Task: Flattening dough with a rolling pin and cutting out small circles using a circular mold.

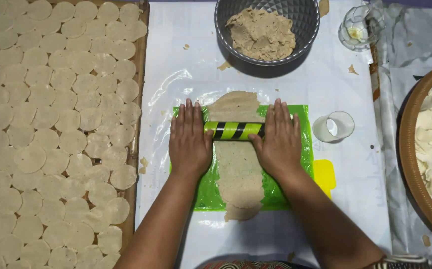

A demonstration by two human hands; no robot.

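Roller (234,130), green with black slanted stripes, lies crosswise on a long strip of beige dough (237,164), near the strip's far end. Dough sits under clear film on a green sheet (303,149) at the middle of the white-covered worktop (345,189); the strip runs from beyond the sheet's far edge to past its near edge.

Left hand (189,139) lies flat, palm down, on the roller's left end, fingers (188,112) straight and spread slightly, not curled around anything. Right hand (279,140) same on the right end, fingers flat and extended, thumb touching the roller beside the striped middle. Both press on top, neither grips.

Just right of the sheet a clear round cup (334,126) lies on its side, apart from the right hand. A yellow piece (324,175) pokes out at the sheet's right edge. Far centre: grey bowl (268,25) with a lump of the same beige dough inside. Far right of it, a small glass (359,26).

Left side: board (140,65) packed with many thin pale round discs (52,139) in overlapping rows. Right edge: brown round tray (412,159) holding more pale discs, only partly in view. Dough crumbs scattered on the worktop near the bowl.
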